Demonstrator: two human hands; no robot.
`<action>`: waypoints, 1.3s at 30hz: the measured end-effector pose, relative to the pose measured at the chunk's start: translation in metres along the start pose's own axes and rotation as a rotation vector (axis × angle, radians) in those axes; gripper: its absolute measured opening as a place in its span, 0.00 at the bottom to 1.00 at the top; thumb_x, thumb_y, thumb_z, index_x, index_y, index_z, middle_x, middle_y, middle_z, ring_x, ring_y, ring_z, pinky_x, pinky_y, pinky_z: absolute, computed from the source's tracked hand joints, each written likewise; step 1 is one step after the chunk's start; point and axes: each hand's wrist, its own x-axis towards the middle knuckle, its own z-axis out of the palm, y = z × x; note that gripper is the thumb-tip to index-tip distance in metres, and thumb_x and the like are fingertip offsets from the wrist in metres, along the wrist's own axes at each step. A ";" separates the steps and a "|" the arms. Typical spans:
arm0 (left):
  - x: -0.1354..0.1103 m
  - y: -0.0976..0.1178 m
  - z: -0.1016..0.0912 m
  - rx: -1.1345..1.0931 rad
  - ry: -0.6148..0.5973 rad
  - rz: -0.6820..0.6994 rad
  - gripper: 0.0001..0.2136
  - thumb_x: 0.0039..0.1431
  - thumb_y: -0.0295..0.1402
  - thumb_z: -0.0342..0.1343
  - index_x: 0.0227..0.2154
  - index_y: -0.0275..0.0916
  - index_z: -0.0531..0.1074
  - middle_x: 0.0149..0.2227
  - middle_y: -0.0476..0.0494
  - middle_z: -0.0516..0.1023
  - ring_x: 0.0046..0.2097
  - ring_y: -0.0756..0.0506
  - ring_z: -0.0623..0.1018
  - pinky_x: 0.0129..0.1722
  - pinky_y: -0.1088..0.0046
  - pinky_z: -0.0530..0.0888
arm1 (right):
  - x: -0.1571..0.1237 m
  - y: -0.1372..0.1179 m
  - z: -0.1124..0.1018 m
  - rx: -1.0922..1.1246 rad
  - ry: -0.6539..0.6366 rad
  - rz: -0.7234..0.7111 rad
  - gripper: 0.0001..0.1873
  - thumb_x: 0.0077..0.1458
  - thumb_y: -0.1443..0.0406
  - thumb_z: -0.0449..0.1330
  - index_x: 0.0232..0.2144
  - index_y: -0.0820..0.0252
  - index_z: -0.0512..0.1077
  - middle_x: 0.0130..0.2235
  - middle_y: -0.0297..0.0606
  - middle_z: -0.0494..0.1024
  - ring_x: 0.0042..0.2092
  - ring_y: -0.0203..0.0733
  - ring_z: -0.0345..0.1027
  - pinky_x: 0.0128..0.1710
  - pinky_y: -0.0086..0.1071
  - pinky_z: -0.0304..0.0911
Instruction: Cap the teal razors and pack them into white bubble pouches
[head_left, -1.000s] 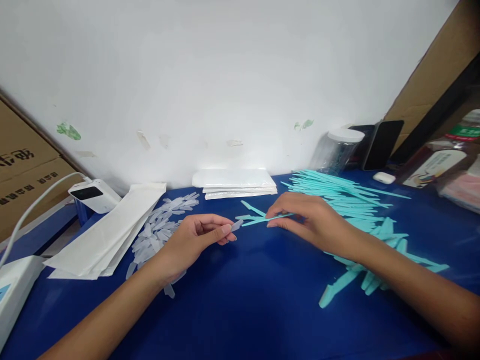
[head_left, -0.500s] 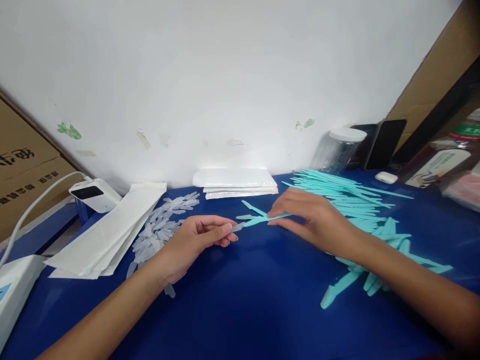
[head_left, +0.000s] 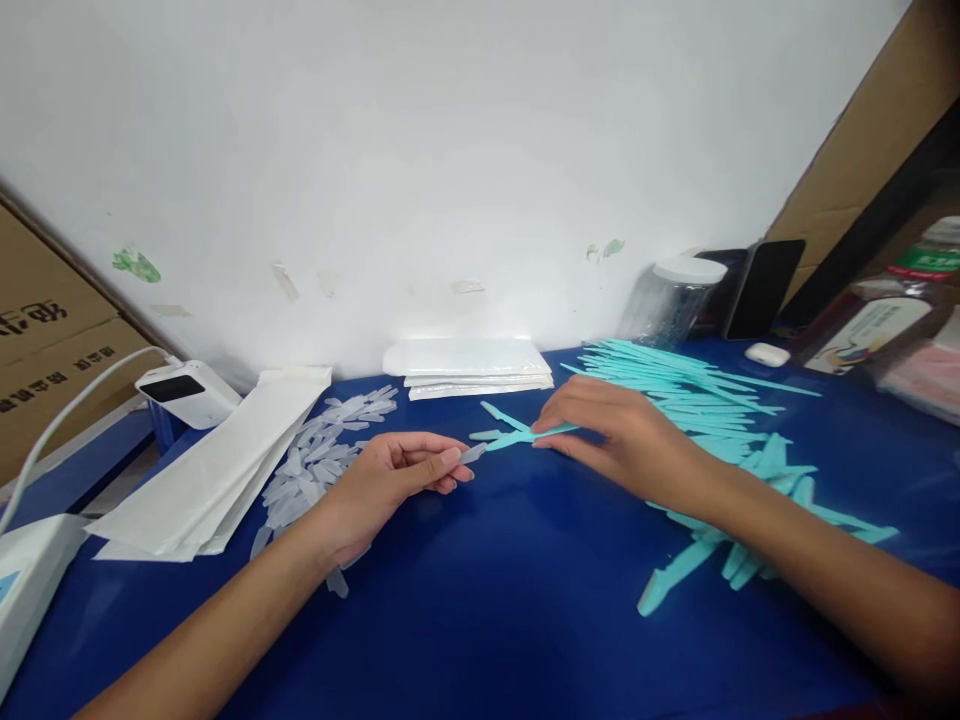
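My left hand (head_left: 390,482) pinches a small clear plastic cap (head_left: 472,453) between thumb and fingers. My right hand (head_left: 622,440) holds a thin turquoise plastic stick (head_left: 525,437) by its handle, its flat tip pointing left and meeting the cap's mouth. Both rest low over the blue tabletop (head_left: 495,600). A few more turquoise sticks (head_left: 499,415) lie just behind the held one. A heap of clear caps (head_left: 315,460) lies behind my left hand. A large pile of turquoise sticks (head_left: 697,400) spreads behind and under my right forearm.
White flat sleeves (head_left: 217,470) lie at the left, and a stack of white packets (head_left: 469,365) sits by the wall. A power bank (head_left: 187,392) with cable, a clear jar (head_left: 671,300), a phone (head_left: 765,288), an earbud case (head_left: 767,353) and cardboard boxes (head_left: 45,340) ring the table.
The turquoise stick's tip has slid left to meet the clear cap in my left hand. Both hands have otherwise barely moved.
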 end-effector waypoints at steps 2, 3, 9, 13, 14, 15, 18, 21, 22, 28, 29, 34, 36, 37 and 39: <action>0.001 -0.003 0.000 0.018 -0.008 0.013 0.17 0.60 0.45 0.73 0.46 0.39 0.86 0.41 0.39 0.89 0.41 0.46 0.82 0.47 0.70 0.78 | 0.000 -0.001 0.002 -0.007 -0.012 -0.004 0.04 0.70 0.67 0.64 0.46 0.56 0.78 0.42 0.41 0.83 0.46 0.48 0.75 0.46 0.41 0.70; 0.001 -0.004 0.000 0.027 -0.011 0.019 0.17 0.60 0.45 0.73 0.46 0.39 0.86 0.41 0.39 0.89 0.40 0.47 0.82 0.46 0.71 0.78 | 0.000 -0.003 0.004 -0.009 -0.015 -0.007 0.04 0.70 0.66 0.64 0.46 0.56 0.78 0.42 0.41 0.83 0.45 0.48 0.75 0.46 0.41 0.70; 0.000 -0.008 0.007 0.045 -0.007 0.054 0.18 0.59 0.47 0.73 0.46 0.40 0.86 0.42 0.40 0.89 0.40 0.46 0.85 0.48 0.69 0.80 | -0.002 -0.019 0.023 0.030 0.069 -0.001 0.03 0.71 0.66 0.63 0.44 0.58 0.78 0.42 0.43 0.83 0.43 0.47 0.75 0.42 0.39 0.70; -0.002 -0.006 0.011 0.178 -0.004 0.100 0.19 0.61 0.51 0.69 0.43 0.40 0.85 0.39 0.41 0.89 0.36 0.43 0.86 0.43 0.65 0.82 | -0.004 -0.020 0.031 0.056 0.060 0.022 0.04 0.71 0.66 0.63 0.44 0.58 0.79 0.40 0.41 0.83 0.42 0.45 0.75 0.40 0.37 0.70; -0.003 -0.004 0.008 0.275 0.026 0.153 0.19 0.63 0.52 0.67 0.43 0.41 0.85 0.38 0.42 0.89 0.35 0.42 0.86 0.41 0.65 0.82 | -0.004 -0.017 0.031 0.060 0.051 0.051 0.04 0.70 0.65 0.64 0.43 0.58 0.79 0.40 0.40 0.84 0.41 0.45 0.76 0.40 0.37 0.71; -0.003 0.000 0.003 0.403 0.080 0.229 0.20 0.64 0.54 0.65 0.44 0.42 0.84 0.36 0.42 0.89 0.34 0.42 0.85 0.40 0.64 0.82 | -0.005 -0.013 0.030 0.062 0.043 0.095 0.04 0.70 0.64 0.65 0.44 0.57 0.80 0.40 0.40 0.84 0.42 0.45 0.77 0.41 0.37 0.71; -0.006 0.016 -0.025 0.950 0.392 0.515 0.22 0.63 0.55 0.64 0.49 0.44 0.84 0.38 0.42 0.88 0.36 0.38 0.84 0.41 0.60 0.78 | -0.003 0.001 0.026 0.099 0.024 0.248 0.08 0.70 0.62 0.65 0.49 0.53 0.81 0.46 0.40 0.84 0.45 0.46 0.79 0.42 0.37 0.74; -0.007 0.030 -0.061 1.229 0.398 0.434 0.23 0.66 0.57 0.58 0.48 0.46 0.85 0.39 0.41 0.87 0.37 0.37 0.83 0.37 0.61 0.75 | 0.000 0.011 0.020 0.166 0.034 0.275 0.11 0.70 0.62 0.64 0.52 0.50 0.81 0.53 0.40 0.84 0.53 0.48 0.78 0.50 0.41 0.74; -0.006 0.032 -0.072 1.241 0.370 0.386 0.23 0.66 0.57 0.58 0.48 0.46 0.85 0.38 0.42 0.87 0.37 0.37 0.82 0.37 0.62 0.75 | 0.001 0.012 0.018 0.170 0.056 0.264 0.10 0.70 0.62 0.64 0.51 0.50 0.82 0.53 0.40 0.84 0.54 0.48 0.77 0.54 0.42 0.73; 0.003 0.021 -0.096 1.304 0.203 0.292 0.19 0.65 0.54 0.60 0.46 0.46 0.83 0.48 0.39 0.84 0.49 0.35 0.81 0.44 0.61 0.76 | 0.001 0.026 -0.003 -0.063 0.070 0.306 0.11 0.71 0.60 0.60 0.42 0.55 0.83 0.43 0.41 0.86 0.45 0.50 0.78 0.45 0.43 0.71; 0.004 0.018 -0.096 1.298 0.181 0.275 0.17 0.66 0.52 0.59 0.45 0.45 0.82 0.48 0.39 0.84 0.49 0.35 0.81 0.44 0.61 0.76 | 0.001 0.031 -0.009 -0.126 0.060 0.316 0.12 0.71 0.59 0.60 0.42 0.55 0.83 0.43 0.41 0.86 0.44 0.51 0.78 0.44 0.43 0.71; 0.009 0.009 -0.093 1.313 0.162 0.236 0.14 0.68 0.46 0.53 0.39 0.43 0.77 0.41 0.38 0.82 0.40 0.37 0.79 0.37 0.62 0.72 | -0.005 0.060 -0.048 -0.377 0.083 0.425 0.14 0.69 0.57 0.59 0.40 0.57 0.83 0.41 0.43 0.87 0.41 0.53 0.79 0.41 0.43 0.69; 0.010 0.007 -0.091 1.303 0.177 0.306 0.14 0.70 0.47 0.52 0.38 0.43 0.76 0.40 0.37 0.81 0.40 0.37 0.78 0.38 0.62 0.72 | -0.008 0.070 -0.064 -0.443 0.111 0.512 0.15 0.68 0.58 0.58 0.40 0.58 0.83 0.39 0.44 0.87 0.39 0.51 0.78 0.40 0.41 0.67; 0.011 0.006 -0.090 1.299 0.184 0.342 0.15 0.70 0.46 0.52 0.37 0.42 0.76 0.40 0.37 0.81 0.41 0.36 0.77 0.40 0.61 0.72 | -0.009 0.074 -0.071 -0.468 0.101 0.556 0.15 0.69 0.58 0.58 0.40 0.59 0.83 0.39 0.45 0.86 0.38 0.51 0.78 0.39 0.41 0.66; 0.011 0.005 -0.086 1.306 0.186 0.374 0.15 0.71 0.46 0.49 0.36 0.42 0.75 0.40 0.36 0.80 0.41 0.35 0.77 0.41 0.60 0.71 | -0.014 0.083 -0.080 -0.498 0.036 0.619 0.15 0.68 0.59 0.58 0.41 0.61 0.83 0.38 0.47 0.86 0.38 0.51 0.77 0.37 0.40 0.64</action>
